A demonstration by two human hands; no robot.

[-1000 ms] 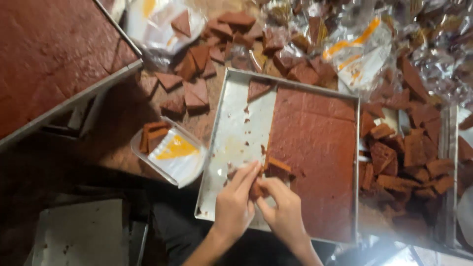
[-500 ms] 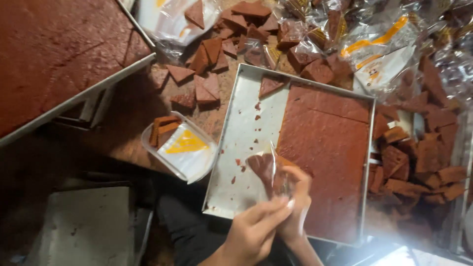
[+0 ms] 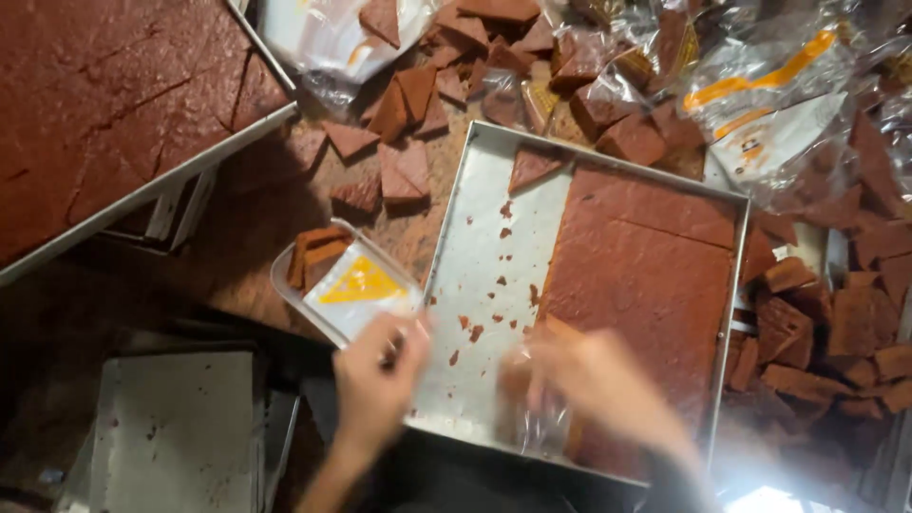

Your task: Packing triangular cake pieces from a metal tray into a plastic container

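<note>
Over the near edge of the metal baking tray [image 3: 475, 285], the right hand [image 3: 598, 389] is blurred but appears closed on a clear plastic bag [image 3: 537, 418], though I cannot tell the grip for sure. The left hand [image 3: 375, 380] sits at the tray's left rim with fingers curled, touching the packed bag with a yellow label [image 3: 356, 285]. The brown cake slab [image 3: 646, 285] fills the tray's right half, crumbs scattered beside it.
</note>
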